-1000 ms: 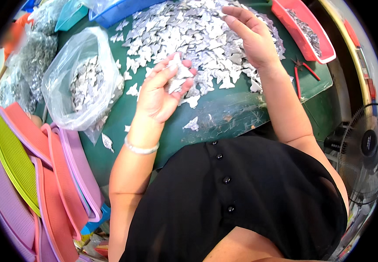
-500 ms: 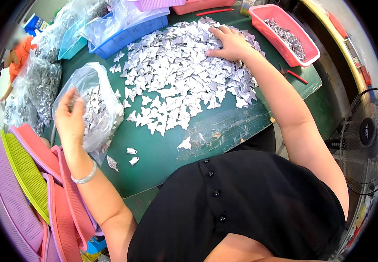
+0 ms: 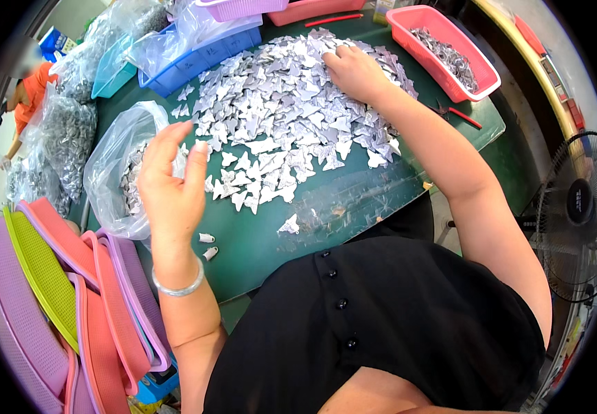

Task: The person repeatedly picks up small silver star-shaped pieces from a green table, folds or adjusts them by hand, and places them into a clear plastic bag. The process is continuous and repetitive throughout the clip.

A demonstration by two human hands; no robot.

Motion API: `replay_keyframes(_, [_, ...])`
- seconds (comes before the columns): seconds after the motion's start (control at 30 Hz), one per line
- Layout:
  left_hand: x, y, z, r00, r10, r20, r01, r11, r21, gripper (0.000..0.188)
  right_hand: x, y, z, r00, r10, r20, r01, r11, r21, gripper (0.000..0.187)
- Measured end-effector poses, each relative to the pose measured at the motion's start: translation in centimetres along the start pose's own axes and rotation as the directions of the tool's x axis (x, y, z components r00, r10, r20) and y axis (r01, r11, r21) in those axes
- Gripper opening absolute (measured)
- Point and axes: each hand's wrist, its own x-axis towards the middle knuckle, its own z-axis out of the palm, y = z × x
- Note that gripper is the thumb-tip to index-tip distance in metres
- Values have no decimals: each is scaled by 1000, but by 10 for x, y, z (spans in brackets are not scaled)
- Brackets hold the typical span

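Observation:
A wide heap of flat silver metal pieces, shaped roughly like butterflies (image 3: 271, 103), covers the middle of the green table (image 3: 243, 269). My right hand (image 3: 360, 74) is over the far right part of the heap, fingers curled down onto it; what the fingertips hold, if anything, is hidden. My left hand (image 3: 173, 186) is raised with fingers stretched and thumb apart, and nothing shows in it. It hangs in front of a clear plastic bag (image 3: 109, 183) partly filled with similar pieces. Two small silver cup-like pieces (image 3: 209, 246) lie by my left wrist. A single loose piece (image 3: 289, 224) lies closer to me.
A pink basket (image 3: 478, 86) of metal parts stands at the far right, red-handled pliers (image 3: 464, 117) beside it. Blue (image 3: 202, 55) and teal bins (image 3: 112, 79) stand at the back left. Nested plastic baskets (image 3: 36, 303) fill the lower left. A fan (image 3: 578, 207) stands right.
My left hand has moved right, away from over the bag, toward the heap. The fingers of my right hand, spread on the heap before, have curled in.

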Motion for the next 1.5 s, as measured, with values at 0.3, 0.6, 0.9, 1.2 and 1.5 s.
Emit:
replay_keyframes(0.3, [-13, 11, 36, 975, 219, -47, -217, 975, 44, 17, 16, 8, -16, 846, 415, 334, -458, 247, 854, 21])
replay_keyframes(0.6, [-25, -12, 84, 950, -263, 166, 311, 833, -458, 20, 3, -86, -21, 723, -70, 687, -344, -899, 271, 31])
replay_keyframes(0.9, [-29, -25, 84, 803, -482, 351, 561, 413, -717, 18, -16, -119, -26, 772, -225, 595, -571, -655, 494, 31])
replay_keyframes(1.2, [-37, -32, 87, 791, -488, 368, 590, 453, -669, 9, -20, -124, -35, 761, -247, 600, -630, -505, 590, 37])
replay_keyframes(1.5, [-35, -41, 83, 663, -546, 512, 589, -42, -807, 6, -20, -119, -28, 750, -223, 622, -621, -561, 547, 33])
